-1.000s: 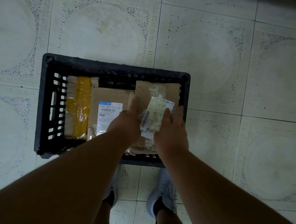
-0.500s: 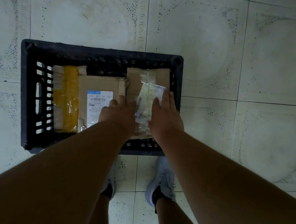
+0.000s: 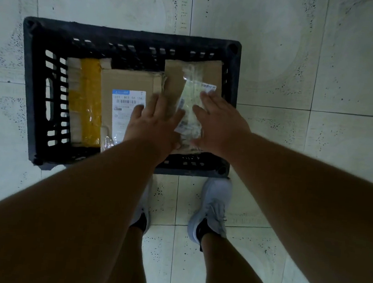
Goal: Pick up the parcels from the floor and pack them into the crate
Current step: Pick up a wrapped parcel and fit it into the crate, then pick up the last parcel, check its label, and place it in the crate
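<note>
A black slatted plastic crate (image 3: 33, 94) stands on the tiled floor in front of me. Inside lie a parcel wrapped in yellow tape (image 3: 85, 102) at the left, a brown cardboard box with a white shipping label (image 3: 127, 83) in the middle, and a brown parcel (image 3: 210, 71) at the right. A clear plastic bag with a label (image 3: 190, 100) lies on the right parcel. My left hand (image 3: 153, 124) lies flat, fingers straight, across the middle box and the right parcel. My right hand (image 3: 219, 124) presses flat on the plastic bag.
Pale patterned floor tiles (image 3: 324, 74) surround the crate on all sides. My two feet in light shoes (image 3: 213, 210) stand just behind the crate's near wall. No loose parcels show on the visible floor.
Both hands have flattened out over the parcels, and the plastic bag has settled lower onto the right parcel. The view has moved closer to the crate.
</note>
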